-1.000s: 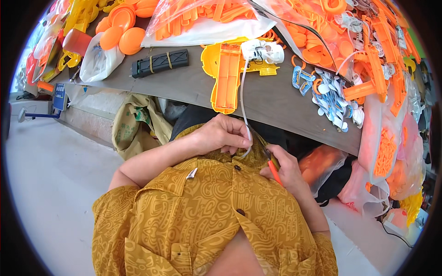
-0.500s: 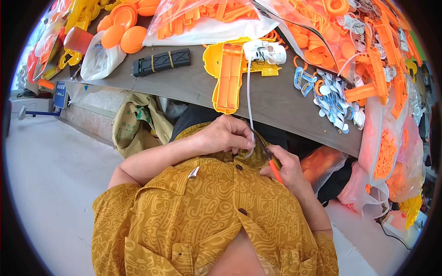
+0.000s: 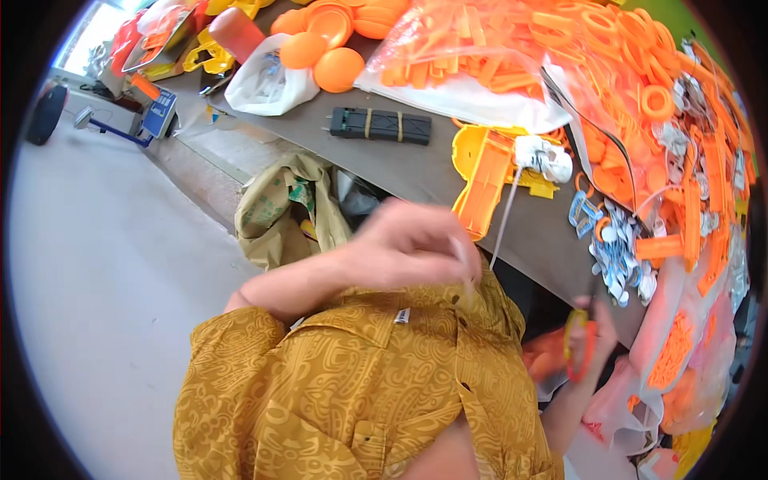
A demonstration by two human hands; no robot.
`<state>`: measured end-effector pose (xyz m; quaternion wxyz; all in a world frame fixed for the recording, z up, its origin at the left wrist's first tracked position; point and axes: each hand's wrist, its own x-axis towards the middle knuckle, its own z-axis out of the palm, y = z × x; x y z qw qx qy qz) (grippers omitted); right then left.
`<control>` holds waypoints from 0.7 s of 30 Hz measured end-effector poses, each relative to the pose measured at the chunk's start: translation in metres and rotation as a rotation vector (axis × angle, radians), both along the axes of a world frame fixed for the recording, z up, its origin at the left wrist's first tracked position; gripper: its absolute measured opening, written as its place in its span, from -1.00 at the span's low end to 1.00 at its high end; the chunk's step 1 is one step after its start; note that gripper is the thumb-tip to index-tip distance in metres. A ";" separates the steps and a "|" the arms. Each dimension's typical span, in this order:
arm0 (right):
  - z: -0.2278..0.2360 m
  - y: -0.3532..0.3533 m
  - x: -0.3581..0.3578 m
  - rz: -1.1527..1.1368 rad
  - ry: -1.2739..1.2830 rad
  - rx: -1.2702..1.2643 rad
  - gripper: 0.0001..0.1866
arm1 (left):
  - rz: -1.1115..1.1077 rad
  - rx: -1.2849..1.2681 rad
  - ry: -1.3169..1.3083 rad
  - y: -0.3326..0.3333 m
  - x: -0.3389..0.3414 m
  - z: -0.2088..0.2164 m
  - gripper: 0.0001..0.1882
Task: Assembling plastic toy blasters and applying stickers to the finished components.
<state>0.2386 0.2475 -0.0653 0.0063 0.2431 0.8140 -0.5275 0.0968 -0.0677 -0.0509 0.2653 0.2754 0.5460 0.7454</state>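
You have an open white bag (image 3: 268, 99) up-left of the black banded block (image 3: 384, 126), rounded orange pieces (image 3: 339, 70) above its left end, a beige sack (image 3: 268, 200) below-left of it, and a blue panel (image 3: 159, 114) farther left.

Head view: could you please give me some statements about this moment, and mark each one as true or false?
1. The right hand holds a red-and-yellow-handled tool. True.
2. The black block has one green band around it. False: the black block has two tan bands.
3. The pale tube runs from the white part past the table's edge. True.
4. The left hand lies flat on the table. False: the left hand, blurred, is curled.
5. The tool touches the pale tube. False: they are apart.
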 end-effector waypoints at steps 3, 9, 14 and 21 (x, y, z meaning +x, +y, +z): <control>0.034 0.012 -0.009 -0.354 0.075 -0.068 -0.77 | 0.694 0.011 0.059 -0.056 -0.021 0.032 -0.93; 0.000 0.092 0.003 -0.527 0.261 0.295 -0.80 | 1.252 -0.958 0.539 -0.163 -0.098 0.016 -0.88; -0.013 0.131 0.020 -0.366 0.230 0.643 -0.69 | 1.050 -1.240 0.551 -0.159 -0.138 0.003 -0.81; 0.026 0.085 -0.001 -0.296 -0.186 0.866 -0.52 | 1.058 -1.293 0.673 -0.162 -0.154 -0.016 -0.81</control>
